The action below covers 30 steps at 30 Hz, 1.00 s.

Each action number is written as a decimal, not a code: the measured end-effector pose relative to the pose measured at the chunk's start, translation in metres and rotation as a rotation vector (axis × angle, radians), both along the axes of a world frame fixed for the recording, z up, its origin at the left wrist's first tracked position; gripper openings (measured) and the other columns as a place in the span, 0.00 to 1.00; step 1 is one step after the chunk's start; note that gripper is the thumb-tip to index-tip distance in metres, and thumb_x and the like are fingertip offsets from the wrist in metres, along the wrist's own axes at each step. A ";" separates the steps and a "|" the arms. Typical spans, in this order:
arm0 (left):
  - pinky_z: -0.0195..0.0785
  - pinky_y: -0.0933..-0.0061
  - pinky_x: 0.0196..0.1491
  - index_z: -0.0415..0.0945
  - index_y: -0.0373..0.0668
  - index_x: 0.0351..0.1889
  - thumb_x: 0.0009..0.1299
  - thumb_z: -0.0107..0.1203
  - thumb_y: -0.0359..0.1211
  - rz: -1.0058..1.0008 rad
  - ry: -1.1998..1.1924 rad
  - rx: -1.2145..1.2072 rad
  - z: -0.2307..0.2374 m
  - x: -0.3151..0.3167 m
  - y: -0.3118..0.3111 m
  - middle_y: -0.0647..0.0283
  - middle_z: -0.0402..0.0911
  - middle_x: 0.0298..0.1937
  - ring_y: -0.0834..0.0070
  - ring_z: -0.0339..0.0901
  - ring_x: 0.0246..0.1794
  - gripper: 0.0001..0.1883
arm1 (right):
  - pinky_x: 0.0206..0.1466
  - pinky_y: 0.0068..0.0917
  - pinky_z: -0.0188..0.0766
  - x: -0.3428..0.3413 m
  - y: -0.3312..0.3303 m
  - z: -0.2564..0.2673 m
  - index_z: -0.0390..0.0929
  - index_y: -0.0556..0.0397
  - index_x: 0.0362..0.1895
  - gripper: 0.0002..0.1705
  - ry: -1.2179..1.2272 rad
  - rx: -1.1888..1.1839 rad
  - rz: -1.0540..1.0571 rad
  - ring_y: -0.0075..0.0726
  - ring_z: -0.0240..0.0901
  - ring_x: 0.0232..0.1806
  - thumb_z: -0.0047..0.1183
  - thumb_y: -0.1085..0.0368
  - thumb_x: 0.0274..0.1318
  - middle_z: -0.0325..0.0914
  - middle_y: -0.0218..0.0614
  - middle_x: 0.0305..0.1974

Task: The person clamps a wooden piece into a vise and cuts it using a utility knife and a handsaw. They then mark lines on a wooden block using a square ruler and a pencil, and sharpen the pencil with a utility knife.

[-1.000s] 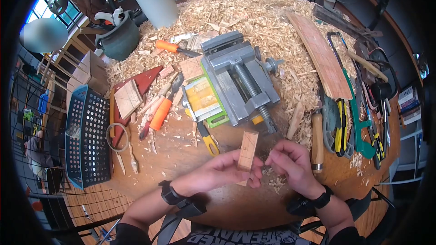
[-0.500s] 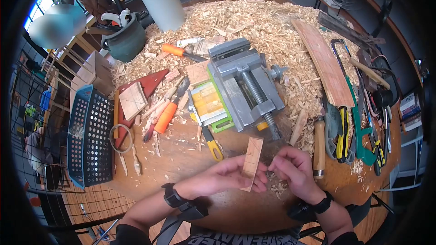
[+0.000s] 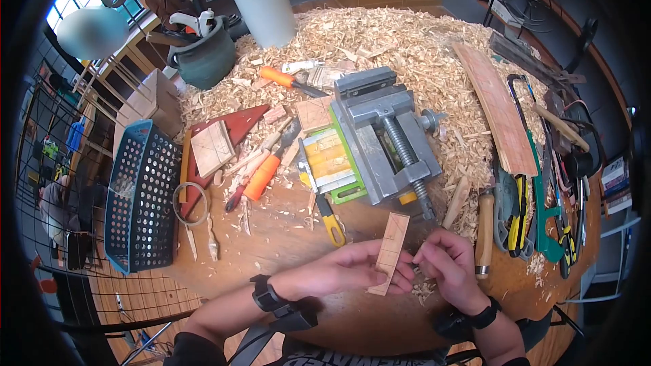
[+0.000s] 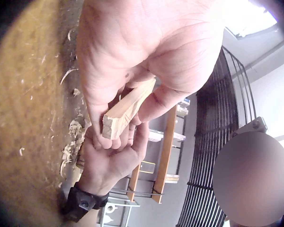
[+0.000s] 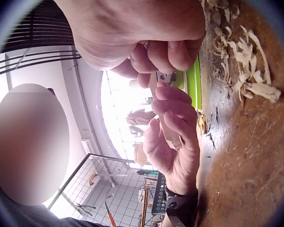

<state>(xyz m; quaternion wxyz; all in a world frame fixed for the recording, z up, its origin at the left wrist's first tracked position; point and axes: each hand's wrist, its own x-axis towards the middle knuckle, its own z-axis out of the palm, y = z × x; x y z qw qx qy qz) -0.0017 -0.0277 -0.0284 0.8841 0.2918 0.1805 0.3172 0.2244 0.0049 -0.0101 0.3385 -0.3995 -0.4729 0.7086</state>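
Note:
In the head view my left hand (image 3: 352,268) holds a flat strip of wood (image 3: 393,247) marked with pencil lines. The thumb presses on its face and the other fingers lie behind it. Seen from the left wrist, the wood block (image 4: 128,109) has a rough, pale end and sits between thumb and fingers. My right hand (image 3: 451,268) is just right of the strip, its fingers curled and its fingertips close to the left fingers. The right wrist view shows the right hand (image 5: 146,40) with bent fingers and no object visible in them.
A grey metal vise (image 3: 383,135) stands ahead of the hands, with wood shavings (image 3: 420,41) heaped behind. Orange-handled tools (image 3: 263,176) and a yellow-handled tool (image 3: 332,229) lie to the left, near a perforated basket (image 3: 142,196). A wooden-handled tool (image 3: 484,234) and a green saw (image 3: 548,224) lie right.
The head view has shifted, so the scene sits further right and lower. The wood strip has turned slightly in my left hand and leans more to the right. My right hand stays beside it.

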 end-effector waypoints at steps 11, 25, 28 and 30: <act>0.56 0.54 0.74 0.54 0.30 0.73 0.78 0.42 0.25 0.015 -0.073 -0.026 -0.001 0.001 0.001 0.46 0.67 0.68 0.57 0.66 0.70 0.26 | 0.22 0.18 0.45 0.005 0.002 -0.006 0.79 0.58 0.32 0.12 0.058 -0.017 0.008 0.11 0.53 0.18 0.51 0.64 0.67 0.65 0.20 0.17; 0.52 0.53 0.75 0.52 0.30 0.74 0.79 0.40 0.25 -0.017 -0.101 0.002 -0.002 0.001 0.002 0.45 0.64 0.71 0.53 0.62 0.73 0.26 | 0.22 0.18 0.46 0.002 0.000 -0.002 0.79 0.57 0.31 0.12 0.028 -0.017 -0.014 0.11 0.53 0.17 0.51 0.64 0.67 0.66 0.20 0.16; 0.52 0.53 0.75 0.51 0.30 0.74 0.78 0.40 0.24 -0.028 -0.082 -0.002 0.001 0.000 0.003 0.45 0.63 0.71 0.53 0.61 0.73 0.26 | 0.22 0.18 0.47 0.002 0.000 -0.001 0.79 0.57 0.31 0.12 0.041 -0.022 -0.013 0.12 0.54 0.17 0.51 0.64 0.67 0.66 0.21 0.16; 0.52 0.54 0.75 0.52 0.30 0.74 0.78 0.40 0.24 -0.019 -0.071 0.008 0.002 -0.001 0.003 0.46 0.64 0.71 0.54 0.62 0.73 0.26 | 0.22 0.18 0.47 0.003 0.000 -0.001 0.79 0.57 0.31 0.12 0.062 -0.033 -0.009 0.12 0.54 0.17 0.51 0.64 0.67 0.67 0.21 0.17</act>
